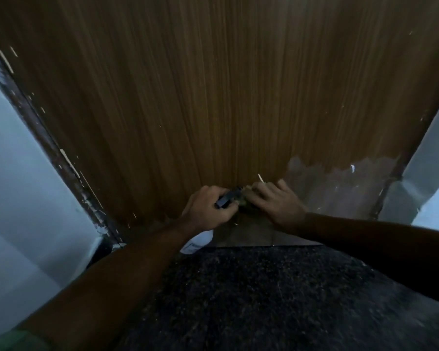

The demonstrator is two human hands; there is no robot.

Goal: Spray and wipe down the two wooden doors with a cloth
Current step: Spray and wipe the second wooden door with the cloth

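The wooden door (213, 97), vertically grained brown veneer, is filling the far view, its lower right corner looking worn and greyish. Low against it, the left hand (208, 211) is gripping a spray bottle (200, 240), fingers curled round the dark trigger head; the white body is mostly hidden beneath the wrist. The right hand (279, 203) is lying on a crumpled cloth (243, 202), fingers bent over it. A dark speckled mat (264, 300) is lying near.
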